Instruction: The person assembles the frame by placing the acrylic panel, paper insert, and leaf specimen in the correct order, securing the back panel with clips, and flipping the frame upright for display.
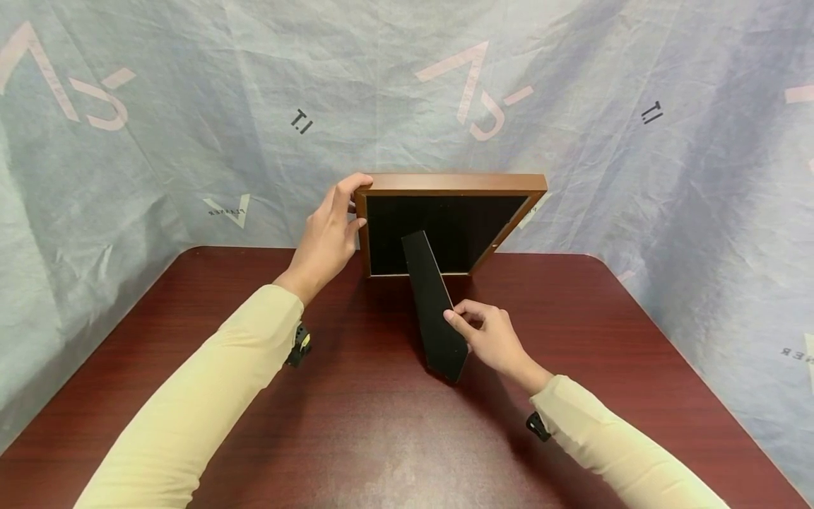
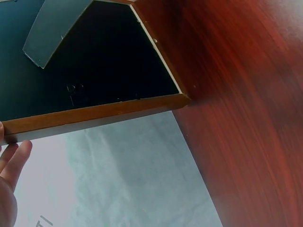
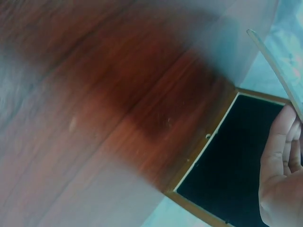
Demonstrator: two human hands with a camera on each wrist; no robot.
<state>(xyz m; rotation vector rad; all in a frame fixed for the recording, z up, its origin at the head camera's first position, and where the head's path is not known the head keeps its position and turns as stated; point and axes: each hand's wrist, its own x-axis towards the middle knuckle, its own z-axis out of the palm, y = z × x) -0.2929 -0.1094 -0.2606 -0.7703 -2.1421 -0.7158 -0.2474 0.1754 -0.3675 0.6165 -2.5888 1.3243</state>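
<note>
A picture frame (image 1: pixel 454 182) with a brown wooden border stands at the back of the table, its black backing (image 1: pixel 483 219) facing me. From that backing a black easel leg (image 1: pixel 432 304) slants out toward me. My left hand (image 1: pixel 331 230) grips the frame's upper left corner, fingers over the top and thumb at the side. My right hand (image 1: pixel 492 336) pinches the right edge of the leg near its lower end, thumb on the near face. In the right wrist view, the right hand's fingers (image 3: pixel 281 137) lie behind the leg's thin edge (image 3: pixel 274 68).
The dark red wooden table (image 1: pixel 369 438) has a back edge just behind the frame. A pale grey printed cloth (image 1: pixel 305 71) hangs behind and along both sides. Black wrist straps (image 1: pixel 299 345) show below the light yellow sleeves (image 1: pixel 197 403).
</note>
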